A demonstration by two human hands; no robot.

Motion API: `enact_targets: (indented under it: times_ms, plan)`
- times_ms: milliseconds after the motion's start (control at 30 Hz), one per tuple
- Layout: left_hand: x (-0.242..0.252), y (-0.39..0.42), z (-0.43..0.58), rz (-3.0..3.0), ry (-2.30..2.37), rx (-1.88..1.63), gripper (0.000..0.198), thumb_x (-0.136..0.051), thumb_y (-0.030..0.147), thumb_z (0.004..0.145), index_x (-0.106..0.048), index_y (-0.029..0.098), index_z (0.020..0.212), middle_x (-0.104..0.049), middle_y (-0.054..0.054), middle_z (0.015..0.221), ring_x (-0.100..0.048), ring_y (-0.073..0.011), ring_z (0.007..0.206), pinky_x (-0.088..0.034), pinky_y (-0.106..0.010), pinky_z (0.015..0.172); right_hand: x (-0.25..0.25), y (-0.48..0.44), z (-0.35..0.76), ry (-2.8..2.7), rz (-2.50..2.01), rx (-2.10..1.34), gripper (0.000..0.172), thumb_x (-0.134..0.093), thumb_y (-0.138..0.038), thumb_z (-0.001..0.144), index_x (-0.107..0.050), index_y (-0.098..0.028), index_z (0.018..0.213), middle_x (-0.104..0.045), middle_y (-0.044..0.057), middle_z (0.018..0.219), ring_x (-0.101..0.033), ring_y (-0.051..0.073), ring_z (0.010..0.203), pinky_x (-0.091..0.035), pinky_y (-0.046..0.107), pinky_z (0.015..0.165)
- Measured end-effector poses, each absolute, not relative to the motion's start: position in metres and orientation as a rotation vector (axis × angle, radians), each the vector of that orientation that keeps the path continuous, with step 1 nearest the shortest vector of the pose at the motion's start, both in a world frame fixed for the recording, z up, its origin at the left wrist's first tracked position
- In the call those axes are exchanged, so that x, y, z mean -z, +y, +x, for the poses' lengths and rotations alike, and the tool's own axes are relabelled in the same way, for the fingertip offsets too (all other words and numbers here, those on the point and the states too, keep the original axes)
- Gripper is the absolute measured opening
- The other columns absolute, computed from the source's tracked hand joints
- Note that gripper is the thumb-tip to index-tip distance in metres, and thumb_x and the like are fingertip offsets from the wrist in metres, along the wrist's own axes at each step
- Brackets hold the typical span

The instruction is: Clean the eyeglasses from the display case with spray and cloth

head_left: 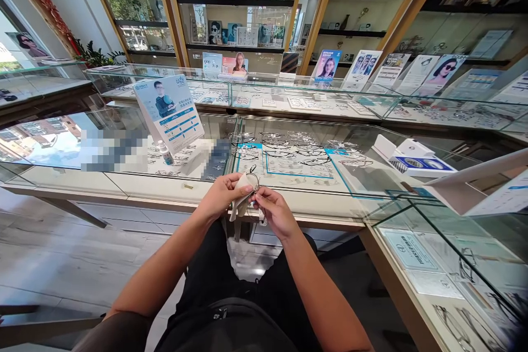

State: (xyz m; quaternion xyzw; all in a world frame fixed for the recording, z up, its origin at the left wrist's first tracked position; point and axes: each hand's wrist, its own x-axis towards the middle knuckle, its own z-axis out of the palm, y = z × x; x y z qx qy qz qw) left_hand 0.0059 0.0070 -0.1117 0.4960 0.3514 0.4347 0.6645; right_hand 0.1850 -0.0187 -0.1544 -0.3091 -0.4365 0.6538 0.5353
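A pair of thin-rimmed eyeglasses is held between both hands, in front of the display counter's edge. My left hand is closed on a pale cleaning cloth, which is folded over one lens and hangs down below the fingers. The fingers of my right hand pinch the glasses near the middle of the frame. Part of the frame is hidden by the cloth and fingers.
A glass display counter with rows of eyeglasses stands before me. On it are an upright leaflet, a small bottle and a white-and-blue box. Another glass case adjoins on the right.
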Motion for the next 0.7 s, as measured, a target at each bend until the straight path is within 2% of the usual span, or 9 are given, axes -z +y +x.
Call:
enact_targets:
  times_ms: [233, 500, 700]
  plan:
    - [0.115, 0.004, 0.012, 1.173, 0.788, -1.085, 0.052, -0.103, 0.042, 0.058, -0.072, 0.014, 0.088, -0.073, -0.001, 0.071, -0.064, -0.0134, 0.061, -0.051, -0.024, 0.060, 0.156, -0.019, 0.181, -0.988, -0.688, -1.630, 0.037, -0.096, -0.052, 0.074, -0.077, -0.021, 0.076, -0.070, 0.002, 0.079, -0.055, 0.015, 0.077, -0.043, 0.028, 0.071]
    - [0.137, 0.007, 0.026, 1.229, 0.863, -1.345, 0.050, -0.088, 0.057, 0.080, -0.060, 0.016, 0.075, -0.055, 0.004, 0.065, -0.045, -0.0074, 0.058, -0.037, -0.020, 0.055, 0.154, -0.021, 0.175, -1.065, -0.694, -1.609, 0.040, -0.094, -0.055, 0.077, -0.074, -0.021, 0.074, -0.071, 0.003, 0.079, -0.055, 0.015, 0.076, -0.040, 0.029, 0.070]
    - [0.126, 0.012, 0.010, 1.345, 0.767, -1.133, 0.056, -0.078, 0.068, 0.086, -0.068, 0.014, 0.077, -0.064, -0.002, 0.066, -0.055, -0.0122, 0.059, -0.043, -0.024, 0.057, 0.155, -0.020, 0.186, -1.060, -0.721, -1.572, 0.037, -0.094, -0.053, 0.076, -0.074, -0.021, 0.073, -0.071, 0.003, 0.079, -0.057, 0.017, 0.080, -0.040, 0.029, 0.073]
